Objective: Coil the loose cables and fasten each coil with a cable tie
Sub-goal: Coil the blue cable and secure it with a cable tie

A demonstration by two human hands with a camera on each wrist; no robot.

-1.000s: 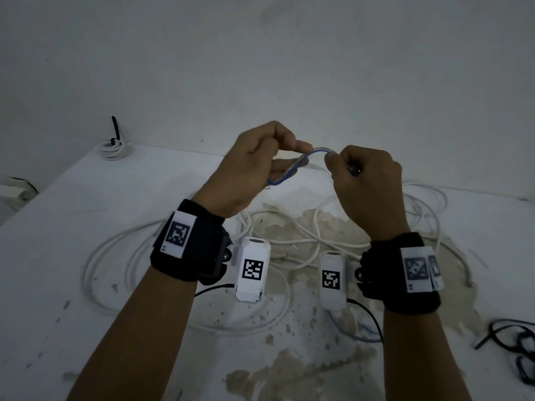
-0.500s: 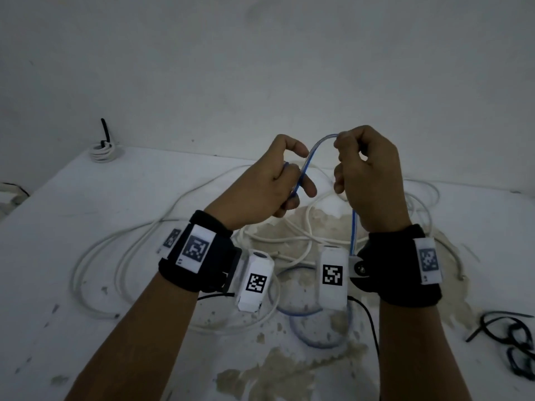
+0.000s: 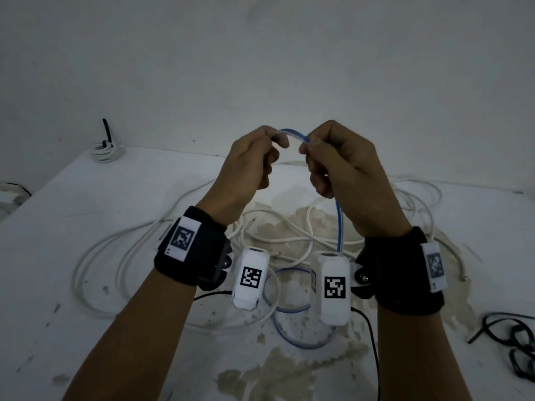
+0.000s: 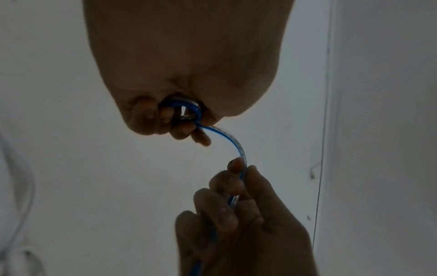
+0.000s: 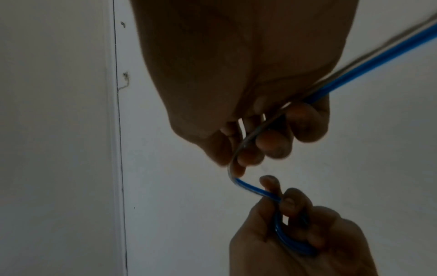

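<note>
Both hands are raised above the table with a thin blue cable [image 3: 292, 133] bridging them. My left hand [image 3: 254, 157] grips a small tight coil of that blue cable [image 4: 187, 110] in its curled fingers. My right hand [image 3: 327, 157] pinches the cable a short way along, thumb against fingers [image 5: 238, 156]. Below the right hand the cable hangs down [image 3: 338, 224] to loose blue loops [image 3: 292, 311] on the table. In the right wrist view the cable [image 5: 378, 56] runs back past the palm.
Loose white cables [image 3: 110, 256] sprawl over the stained white table [image 3: 58, 328]. A tied white coil [image 3: 105, 151] with a black tie sits at the far left by the wall. Black cable [image 3: 515, 340] lies at the right edge.
Both hands have risen and drawn level, the blue span between them now short and arched on top. The left hand has closed round the small coil.
</note>
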